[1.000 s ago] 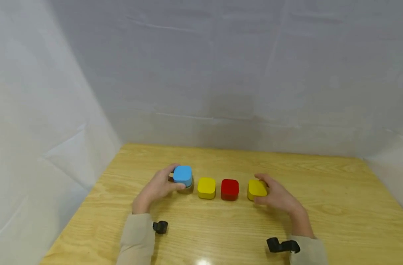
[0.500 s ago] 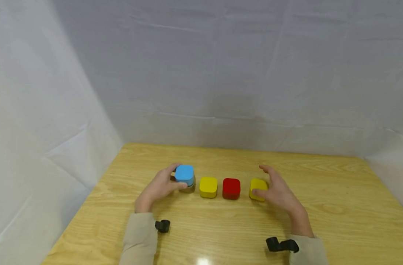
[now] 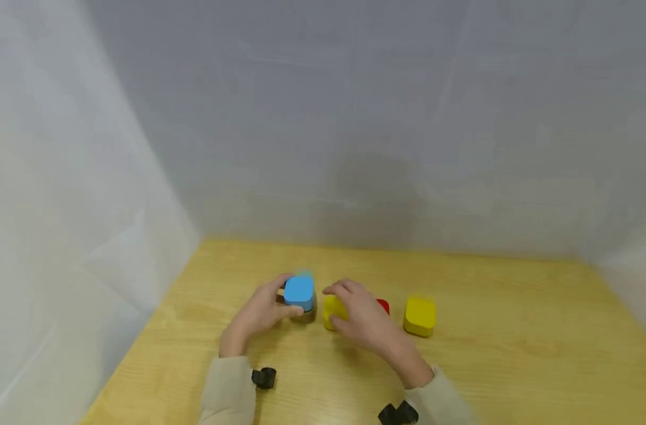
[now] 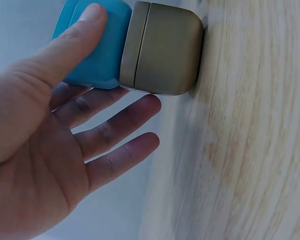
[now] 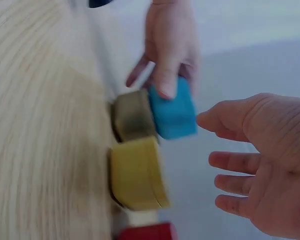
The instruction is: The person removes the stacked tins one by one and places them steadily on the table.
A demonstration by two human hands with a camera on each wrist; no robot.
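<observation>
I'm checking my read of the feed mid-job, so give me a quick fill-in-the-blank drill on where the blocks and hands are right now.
1. The left hand grips the ____ block, stacked on the olive block.
2. The right hand hovers, fingers spread, over the near yellow block and holds ____.
3. The block mostly hidden behind the right hand is ____.
4. The far yellow block is touched by ____ hand.

Missing words: blue; nothing; red; neither
</observation>
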